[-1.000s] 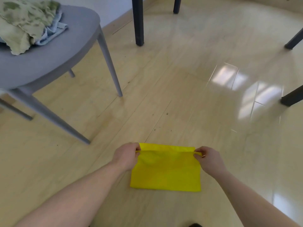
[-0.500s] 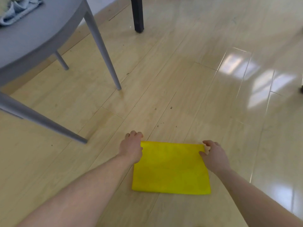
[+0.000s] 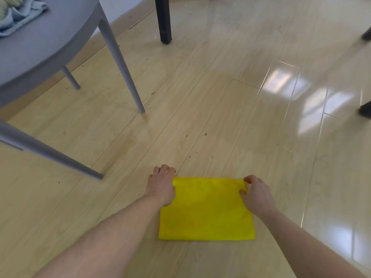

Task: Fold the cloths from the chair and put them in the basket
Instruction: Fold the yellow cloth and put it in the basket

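A yellow cloth (image 3: pixel 206 209) lies folded flat as a rectangle on the wooden floor, low in the middle of the head view. My left hand (image 3: pixel 161 185) rests on its far left corner, with the fingertips reaching past the edge onto the floor. My right hand (image 3: pixel 256 194) pinches the far right corner between thumb and fingers. More cloths, a light blue one (image 3: pixel 19 21) on top, lie bunched on the grey chair (image 3: pixel 46 49) at the upper left. No basket is in view.
The chair's grey legs (image 3: pixel 122 65) slant down to the floor left of the cloth. A black furniture leg (image 3: pixel 163 19) stands at the top centre. Two more dark legs (image 3: pixel 365 110) show at the right edge. Glossy floor stretches to the right.
The folded-over top edge was laid down and the cloth now lies flat. My hands moved from holding the fold to the far corners, and the camera tilted down.
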{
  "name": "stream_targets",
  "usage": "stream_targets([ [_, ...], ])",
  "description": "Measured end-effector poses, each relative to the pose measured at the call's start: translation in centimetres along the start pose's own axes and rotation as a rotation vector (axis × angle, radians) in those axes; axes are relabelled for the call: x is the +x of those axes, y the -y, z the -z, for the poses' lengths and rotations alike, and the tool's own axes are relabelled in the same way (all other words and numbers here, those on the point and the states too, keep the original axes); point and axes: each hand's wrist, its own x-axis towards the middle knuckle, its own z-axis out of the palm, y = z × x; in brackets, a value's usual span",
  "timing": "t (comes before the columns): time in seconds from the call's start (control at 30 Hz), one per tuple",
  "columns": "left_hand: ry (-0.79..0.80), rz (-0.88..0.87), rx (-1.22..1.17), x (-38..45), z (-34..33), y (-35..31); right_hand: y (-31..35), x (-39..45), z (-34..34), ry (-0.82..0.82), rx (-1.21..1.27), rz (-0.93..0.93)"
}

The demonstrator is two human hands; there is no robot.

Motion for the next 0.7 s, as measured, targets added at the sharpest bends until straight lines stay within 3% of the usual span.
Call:
stream_targets([
  [0.3, 0.087, -0.014, 0.069, 0.6, -1.1, -0.5, 0.9, 0.4, -1.4, 0.051, 0.066, -0.025],
  [0.47, 0.062, -0.024, 0.051, 0.8, -1.2, -0.1, 1.0, 0.6, -1.0, 0.051, 0.01, 0.022],
  [0.7, -0.058, -0.073, -0.109, -0.9, 0.9, 0.2, 0.9, -0.4, 1.0, -0.018, 0.144, 0.025],
])
